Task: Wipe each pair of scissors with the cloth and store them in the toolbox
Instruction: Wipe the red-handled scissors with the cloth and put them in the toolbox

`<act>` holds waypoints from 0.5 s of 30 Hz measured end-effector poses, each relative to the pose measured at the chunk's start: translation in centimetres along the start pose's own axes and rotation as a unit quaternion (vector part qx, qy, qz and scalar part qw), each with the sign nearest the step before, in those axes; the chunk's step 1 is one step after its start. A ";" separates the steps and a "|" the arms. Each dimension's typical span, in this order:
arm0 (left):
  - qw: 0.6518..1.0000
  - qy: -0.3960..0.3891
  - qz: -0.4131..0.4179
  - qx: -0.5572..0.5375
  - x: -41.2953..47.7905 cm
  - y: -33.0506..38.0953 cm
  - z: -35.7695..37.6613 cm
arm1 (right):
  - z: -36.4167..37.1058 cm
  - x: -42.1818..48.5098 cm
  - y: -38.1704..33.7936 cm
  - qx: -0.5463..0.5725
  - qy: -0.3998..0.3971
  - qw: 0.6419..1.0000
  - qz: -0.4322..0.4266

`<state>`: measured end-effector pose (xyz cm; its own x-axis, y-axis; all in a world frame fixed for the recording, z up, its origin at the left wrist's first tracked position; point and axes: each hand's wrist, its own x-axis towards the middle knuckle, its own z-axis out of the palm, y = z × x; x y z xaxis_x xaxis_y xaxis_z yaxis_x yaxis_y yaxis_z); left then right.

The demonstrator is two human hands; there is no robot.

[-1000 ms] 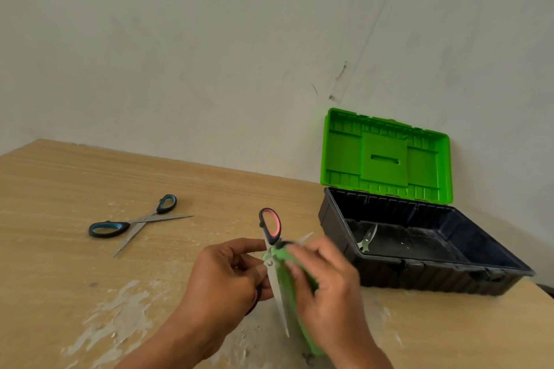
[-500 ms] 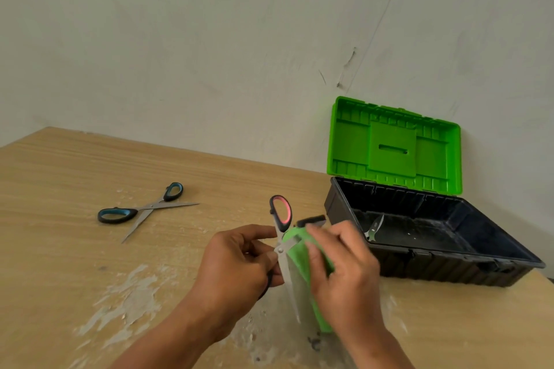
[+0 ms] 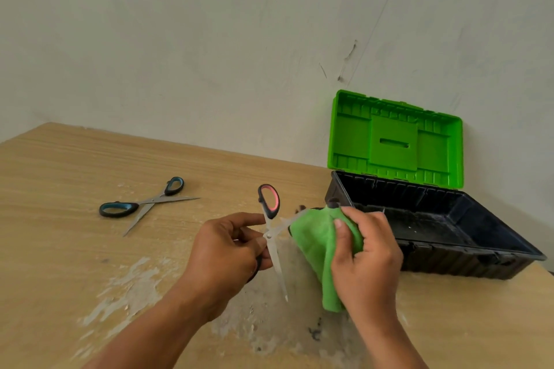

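Scissors (image 3: 271, 237) with red-lined handles, spread open just left of the toolbox (image 3: 449, 259), are pinched near the pivot by the left hand (image 3: 227, 252); the right hand (image 3: 367, 263) clutches soft green cloth (image 3: 314, 246) round one blade. Stiff, slick, sharp-tipped steel: probably safest held by the plastic loops. Blue-handled scissors (image 3: 144, 204) lie farther left on the woodgrain worktop (image 3: 75, 171).
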<state>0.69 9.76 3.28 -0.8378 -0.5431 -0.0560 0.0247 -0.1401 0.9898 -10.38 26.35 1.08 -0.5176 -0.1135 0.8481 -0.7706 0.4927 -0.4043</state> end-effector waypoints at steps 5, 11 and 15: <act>1.000 -0.007 -0.005 -0.008 -0.2 0.2 0.2 | 0.2 -2.3 -3.2 0.078 -0.143 0.982 -0.092; 1.000 -0.026 -0.005 0.001 -0.6 -0.4 0.5 | 1.3 -1.5 -2.1 0.036 -0.103 0.993 -0.052; 1.000 -0.025 -0.008 0.000 -0.3 -0.5 0.4 | 1.5 -2.0 -2.7 0.057 -0.175 0.978 -0.099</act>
<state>0.74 10.34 2.88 -0.8646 -0.4984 -0.0642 0.0114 -0.1472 0.9890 -7.78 23.92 -0.07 -0.4342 -0.4951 0.7525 -0.8948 0.3335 -0.2969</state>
